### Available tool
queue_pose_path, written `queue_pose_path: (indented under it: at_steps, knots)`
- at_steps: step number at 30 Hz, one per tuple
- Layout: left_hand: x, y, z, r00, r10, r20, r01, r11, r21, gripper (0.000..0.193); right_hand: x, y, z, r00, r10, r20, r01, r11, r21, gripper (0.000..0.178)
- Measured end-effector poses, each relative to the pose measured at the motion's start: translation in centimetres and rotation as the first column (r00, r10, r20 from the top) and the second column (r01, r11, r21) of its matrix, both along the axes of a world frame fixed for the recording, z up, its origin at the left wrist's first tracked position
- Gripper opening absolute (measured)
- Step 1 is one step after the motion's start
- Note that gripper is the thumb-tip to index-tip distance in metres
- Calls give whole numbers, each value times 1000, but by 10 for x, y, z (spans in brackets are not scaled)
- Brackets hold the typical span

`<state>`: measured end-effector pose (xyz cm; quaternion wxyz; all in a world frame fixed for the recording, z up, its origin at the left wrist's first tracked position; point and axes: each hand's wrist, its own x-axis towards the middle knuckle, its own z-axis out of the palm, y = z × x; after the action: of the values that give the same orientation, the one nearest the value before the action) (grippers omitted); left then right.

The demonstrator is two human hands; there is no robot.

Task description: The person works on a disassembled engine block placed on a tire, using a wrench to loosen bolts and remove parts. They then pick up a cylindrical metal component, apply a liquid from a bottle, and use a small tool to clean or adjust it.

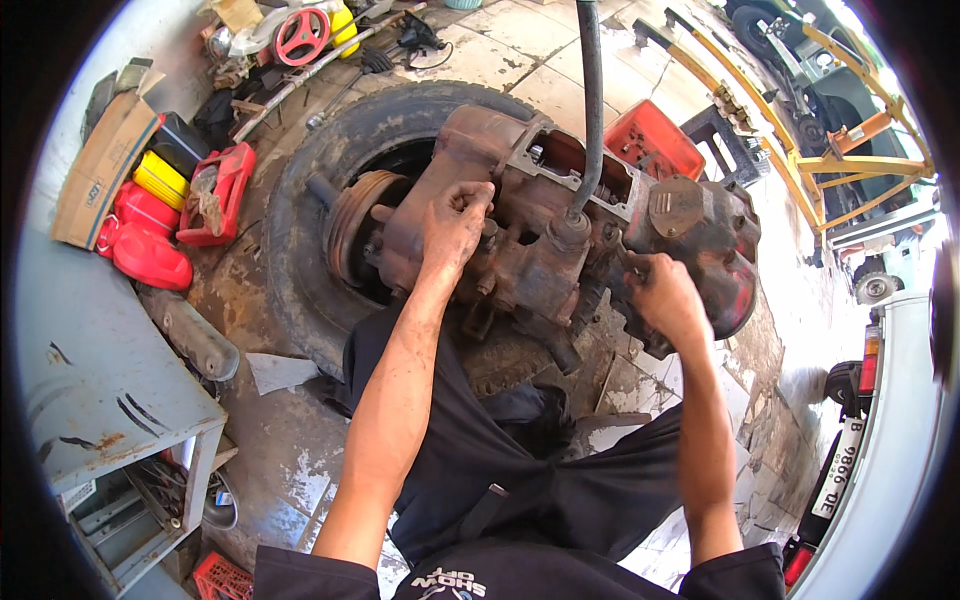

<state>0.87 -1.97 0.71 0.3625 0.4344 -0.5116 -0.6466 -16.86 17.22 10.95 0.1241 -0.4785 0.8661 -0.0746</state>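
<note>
A rusty, greasy gearbox (555, 265) lies across a large worn tyre (305, 290) in front of me. Its top is uncovered, with a rectangular opening (585, 165) showing metal parts inside. A long gear lever (592, 100) rises from a round seat on the casing. My left hand (458, 225) is closed over the near left part of the casing, fingertips pressed together; whatever is in them is too small to make out. Beside the casing's right part, my right hand (665, 295) has curled fingers, and what they hold, if anything, is hidden. A grooved pulley-like drum (365, 230) sits at the gearbox's left end.
Behind the gearbox stands a red plastic bin (655, 140) with small parts. Yellow metal frames (840, 165) are at the far right, near a parked vehicle (885, 450). A grey metal cabinet (130, 390) stands left. Red and yellow containers (150, 215) and a cardboard box (105, 170) sit behind it.
</note>
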Motion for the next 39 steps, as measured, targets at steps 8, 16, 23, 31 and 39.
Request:
queue_pose_path:
  at_steps: [8,16,23,31,39]
  knots:
    - [4,2,10,998,-1,56,-2,999,44,29,-44,-38,21,993,49,105,-75,964,257,30]
    - [6,2,0,1000,30,4,-30,999,10,29,-19,-33,-8,986,68,-150,-54,994,100,24]
    - [2,8,9,1000,12,16,-12,999,29,29,64,1,-104,952,-153,-266,162,987,15,71]
    - [8,3,0,1000,-7,-12,7,1000,11,28,47,12,-43,990,-140,4,139,983,-120,39]
    - [-2,8,5,1000,-13,-13,13,999,43,31,-37,-15,-2,999,32,-7,-31,991,131,29]
